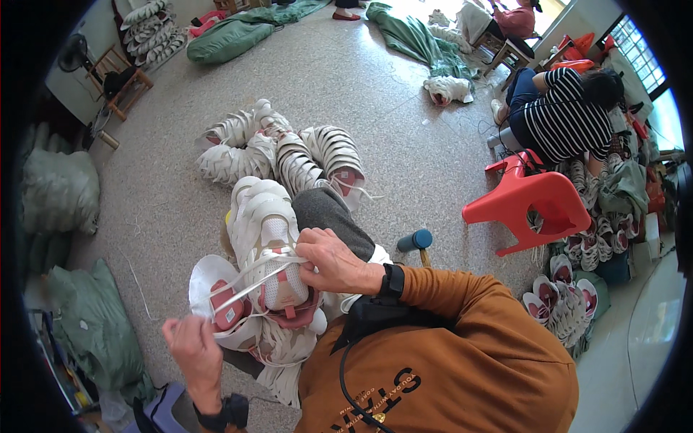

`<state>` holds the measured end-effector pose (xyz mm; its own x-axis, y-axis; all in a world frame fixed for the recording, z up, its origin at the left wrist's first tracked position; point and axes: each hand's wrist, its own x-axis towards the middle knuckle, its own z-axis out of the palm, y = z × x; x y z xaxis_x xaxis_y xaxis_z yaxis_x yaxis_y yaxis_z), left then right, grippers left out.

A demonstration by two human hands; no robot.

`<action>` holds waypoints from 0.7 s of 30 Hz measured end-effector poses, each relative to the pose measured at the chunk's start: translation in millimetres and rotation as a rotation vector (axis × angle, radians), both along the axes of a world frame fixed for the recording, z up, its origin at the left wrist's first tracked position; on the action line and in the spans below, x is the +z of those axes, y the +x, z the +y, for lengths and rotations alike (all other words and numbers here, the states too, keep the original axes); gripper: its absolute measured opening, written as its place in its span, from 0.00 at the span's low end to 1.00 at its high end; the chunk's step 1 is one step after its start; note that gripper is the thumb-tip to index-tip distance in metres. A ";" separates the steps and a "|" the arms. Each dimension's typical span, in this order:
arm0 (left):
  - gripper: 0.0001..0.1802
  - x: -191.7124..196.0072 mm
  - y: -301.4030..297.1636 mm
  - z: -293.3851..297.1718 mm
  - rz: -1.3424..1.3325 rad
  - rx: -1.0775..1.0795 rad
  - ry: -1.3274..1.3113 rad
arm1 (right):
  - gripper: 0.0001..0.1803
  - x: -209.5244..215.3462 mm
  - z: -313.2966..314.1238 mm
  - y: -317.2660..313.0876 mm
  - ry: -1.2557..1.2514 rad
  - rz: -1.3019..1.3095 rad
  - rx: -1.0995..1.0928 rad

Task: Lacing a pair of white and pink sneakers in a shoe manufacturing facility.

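The right hand (333,261) pinches a white lace (249,278) against the stack of white shoe uppers (268,245) on the lap; the left hand (191,350), fisted, pulls it taut. Four more stacks (278,148) lie on the floor, one red stool (530,202) well apart

The speckled floor (404,137) bears stacked white shoe uppers (289,148), a red stool (530,202) and green sacks (231,36).

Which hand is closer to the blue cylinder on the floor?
Right. The right hand rests on the shoe, just left of the cylinder; the left hand is farther, lower left.
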<state>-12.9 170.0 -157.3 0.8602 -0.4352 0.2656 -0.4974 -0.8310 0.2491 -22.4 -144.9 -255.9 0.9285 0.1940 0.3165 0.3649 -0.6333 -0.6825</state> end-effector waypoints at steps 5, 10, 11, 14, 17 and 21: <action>0.04 4.8 -52.9 55.6 0.167 0.281 -0.045 | 0.18 -9.1 4.1 3.8 0.159 0.057 -0.040; 0.09 21.9 -72.6 45.5 0.710 0.155 -0.210 | 0.17 2.5 0.9 -2.2 0.170 0.092 0.045; 0.10 25.0 -62.3 24.5 0.638 0.038 -0.208 | 0.18 7.3 -2.2 -3.7 0.181 0.123 0.048; 0.15 3.0 -26.9 -23.4 0.383 0.018 -0.335 | 0.20 7.5 -3.3 -9.2 0.139 0.148 0.004; 0.16 -27.0 -2.3 -76.5 0.024 -0.064 -0.287 | 0.22 4.6 6.1 -10.2 0.152 0.192 0.031; 0.14 -51.6 26.1 -117.6 -0.117 -0.131 -0.035 | 0.22 3.8 4.7 -11.6 0.161 0.188 0.031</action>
